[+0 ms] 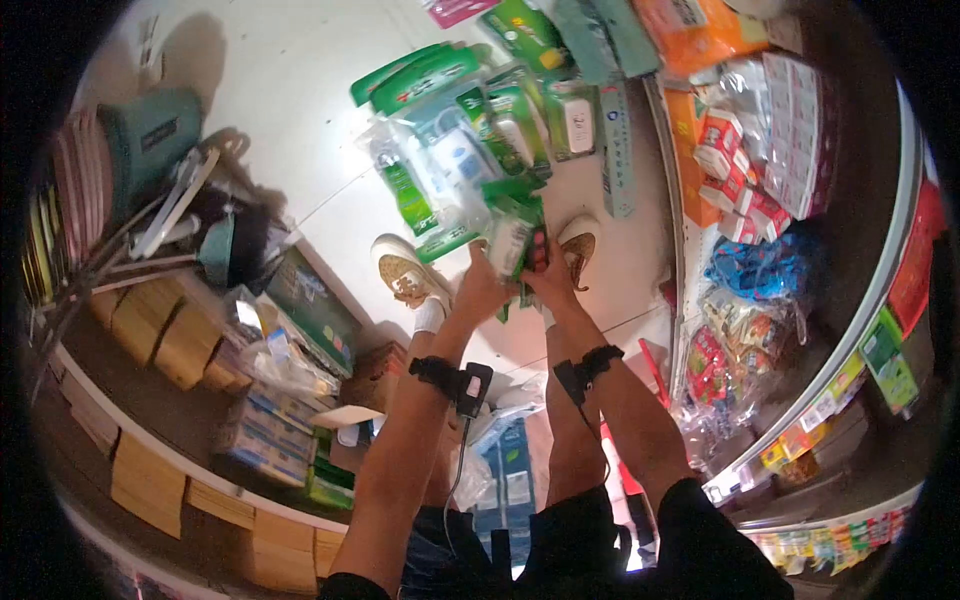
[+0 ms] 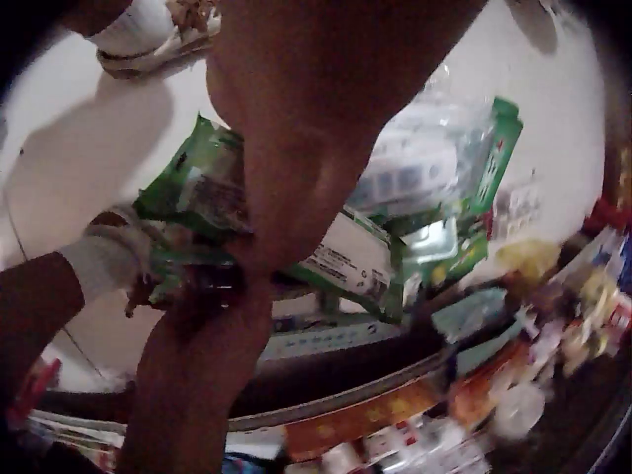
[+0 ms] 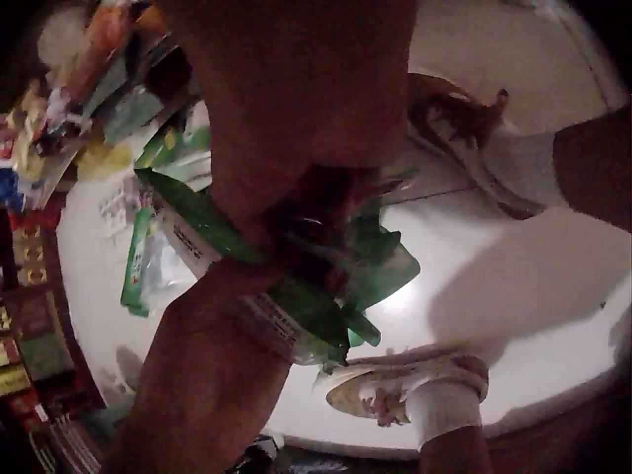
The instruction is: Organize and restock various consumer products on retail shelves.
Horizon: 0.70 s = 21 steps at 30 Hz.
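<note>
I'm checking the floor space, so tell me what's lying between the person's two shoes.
In the head view, the left shoe and right shoe flank green packets that both hands grip; below them is bare pale floor.

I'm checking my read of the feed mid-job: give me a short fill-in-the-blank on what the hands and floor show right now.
1. The left hand and right hand together hold a packet whose main colour is ____.
2. More packets lie on the pale ____ in front of the person.
3. Each forearm carries a black ____ with a camera, seen on the left wrist.
4. The feet wear light-coloured shoes over white ____.

Missing words: green; floor; strap; socks
</note>
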Each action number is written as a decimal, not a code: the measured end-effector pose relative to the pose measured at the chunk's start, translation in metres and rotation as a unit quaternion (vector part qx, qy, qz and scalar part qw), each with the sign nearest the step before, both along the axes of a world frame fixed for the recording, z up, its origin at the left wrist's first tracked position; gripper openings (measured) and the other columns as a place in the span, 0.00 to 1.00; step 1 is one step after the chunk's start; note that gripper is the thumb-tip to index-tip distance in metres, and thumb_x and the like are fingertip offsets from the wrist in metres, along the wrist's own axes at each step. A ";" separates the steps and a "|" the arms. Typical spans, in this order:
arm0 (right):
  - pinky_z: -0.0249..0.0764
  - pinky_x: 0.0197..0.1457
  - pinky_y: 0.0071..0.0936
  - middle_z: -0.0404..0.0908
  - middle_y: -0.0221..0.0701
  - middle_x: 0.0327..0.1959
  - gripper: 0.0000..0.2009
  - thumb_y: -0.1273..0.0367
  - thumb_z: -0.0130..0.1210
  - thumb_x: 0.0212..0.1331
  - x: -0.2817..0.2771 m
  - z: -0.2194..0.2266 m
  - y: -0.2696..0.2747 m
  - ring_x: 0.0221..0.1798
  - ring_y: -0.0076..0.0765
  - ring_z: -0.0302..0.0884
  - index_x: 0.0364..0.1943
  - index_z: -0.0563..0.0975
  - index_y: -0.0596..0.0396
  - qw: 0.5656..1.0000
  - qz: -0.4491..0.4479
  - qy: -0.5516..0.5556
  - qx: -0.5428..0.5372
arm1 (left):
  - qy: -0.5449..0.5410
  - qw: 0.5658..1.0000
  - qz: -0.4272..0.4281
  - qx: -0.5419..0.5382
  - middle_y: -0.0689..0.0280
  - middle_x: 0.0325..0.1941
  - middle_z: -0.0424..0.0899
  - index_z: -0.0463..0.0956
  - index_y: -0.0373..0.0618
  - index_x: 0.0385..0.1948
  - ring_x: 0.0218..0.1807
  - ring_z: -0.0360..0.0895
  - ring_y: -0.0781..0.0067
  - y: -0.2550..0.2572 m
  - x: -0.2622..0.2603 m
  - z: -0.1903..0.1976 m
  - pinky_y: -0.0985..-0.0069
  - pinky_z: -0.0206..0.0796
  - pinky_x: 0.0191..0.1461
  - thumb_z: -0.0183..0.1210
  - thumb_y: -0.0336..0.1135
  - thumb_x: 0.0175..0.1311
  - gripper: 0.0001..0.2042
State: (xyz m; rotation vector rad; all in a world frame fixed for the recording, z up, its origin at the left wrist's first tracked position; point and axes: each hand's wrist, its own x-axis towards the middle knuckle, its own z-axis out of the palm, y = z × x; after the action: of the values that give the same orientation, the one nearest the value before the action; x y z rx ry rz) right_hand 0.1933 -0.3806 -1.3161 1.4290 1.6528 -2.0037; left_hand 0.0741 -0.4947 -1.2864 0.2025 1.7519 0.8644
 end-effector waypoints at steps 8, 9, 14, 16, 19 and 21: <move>0.73 0.53 0.38 0.77 0.41 0.45 0.29 0.69 0.67 0.43 0.068 -0.043 0.041 0.49 0.42 0.77 0.50 0.65 0.58 0.969 -0.093 -0.216 0.078 | -0.088 0.988 -0.128 -0.023 0.35 0.50 0.76 0.47 0.34 0.61 0.56 0.75 0.36 0.073 0.055 -0.087 0.56 0.70 0.56 0.70 0.31 0.45 0.44; 0.73 0.51 0.38 0.78 0.41 0.44 0.29 0.68 0.68 0.43 0.072 -0.063 0.049 0.47 0.43 0.78 0.49 0.65 0.58 0.969 -0.089 -0.204 0.109 | -0.053 0.990 -0.131 -0.021 0.35 0.50 0.76 0.47 0.34 0.61 0.56 0.75 0.36 0.083 0.058 -0.100 0.56 0.70 0.56 0.70 0.32 0.46 0.44; 0.75 0.49 0.41 0.79 0.45 0.41 0.31 0.66 0.69 0.44 0.068 -0.101 0.080 0.44 0.49 0.80 0.50 0.63 0.58 0.972 -0.137 -0.130 0.142 | 0.042 0.995 -0.088 0.013 0.35 0.47 0.77 0.52 0.30 0.52 0.51 0.77 0.36 0.107 0.067 -0.151 0.55 0.72 0.51 0.71 0.34 0.47 0.37; 0.75 0.50 0.42 0.80 0.46 0.41 0.31 0.66 0.70 0.45 0.067 -0.104 0.087 0.44 0.51 0.80 0.50 0.62 0.57 0.970 -0.113 -0.157 0.149 | 0.151 0.977 -0.153 0.009 0.37 0.46 0.78 0.53 0.29 0.55 0.50 0.77 0.35 0.091 0.072 -0.186 0.54 0.73 0.50 0.68 0.33 0.48 0.36; 0.75 0.50 0.44 0.80 0.47 0.41 0.32 0.65 0.70 0.46 0.075 -0.123 0.084 0.46 0.53 0.80 0.52 0.62 0.57 0.958 -0.106 -0.162 0.209 | 0.309 0.924 -0.219 0.059 0.43 0.49 0.75 0.75 0.33 0.40 0.45 0.77 0.36 0.063 0.073 -0.214 0.57 0.73 0.53 0.63 0.38 0.56 0.17; 0.75 0.49 0.47 0.80 0.48 0.41 0.31 0.65 0.70 0.47 0.078 -0.121 0.084 0.46 0.56 0.80 0.51 0.63 0.59 0.951 -0.106 -0.202 0.210 | 0.290 0.940 -0.180 0.014 0.40 0.50 0.75 0.68 0.30 0.49 0.49 0.76 0.36 0.059 0.072 -0.209 0.55 0.71 0.54 0.65 0.36 0.53 0.25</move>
State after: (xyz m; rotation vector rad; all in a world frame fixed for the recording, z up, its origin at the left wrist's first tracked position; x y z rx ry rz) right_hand 0.2712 -0.2965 -1.4369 2.0728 1.8591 -1.3487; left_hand 0.1459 -0.4360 -1.4953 0.8404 2.1490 0.5880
